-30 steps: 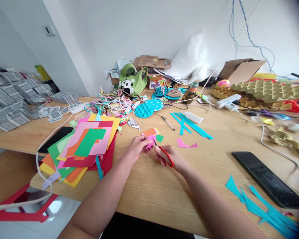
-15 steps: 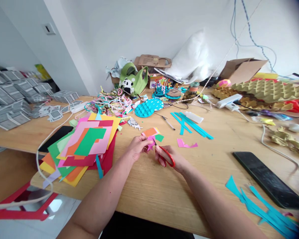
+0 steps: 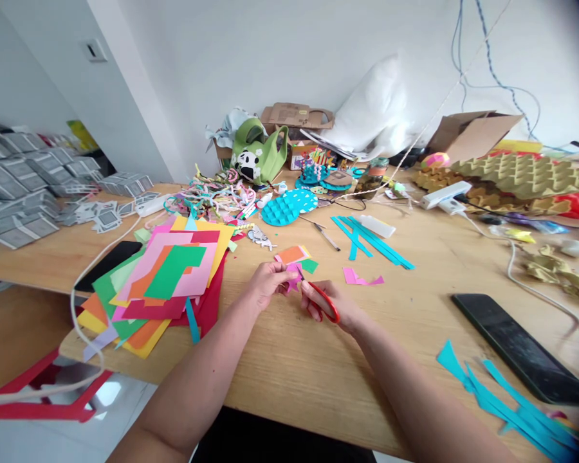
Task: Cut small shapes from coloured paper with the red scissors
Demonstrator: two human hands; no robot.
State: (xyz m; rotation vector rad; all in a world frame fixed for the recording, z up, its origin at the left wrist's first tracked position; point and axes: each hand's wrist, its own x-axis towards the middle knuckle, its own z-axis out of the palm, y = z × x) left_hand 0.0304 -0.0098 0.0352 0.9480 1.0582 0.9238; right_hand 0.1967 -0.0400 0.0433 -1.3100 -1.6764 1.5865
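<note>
While the left grip pinches it, pink paper meets scissors.

A paper stack is found on the surface, left of the scissors; a large phone is noted right, paper strips behind.

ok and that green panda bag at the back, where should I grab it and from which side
Probably by both handles, coming from above: they loop up from the top of the green bag, which looks upright, while the tangled colourful cords crowd its lower left.
</note>
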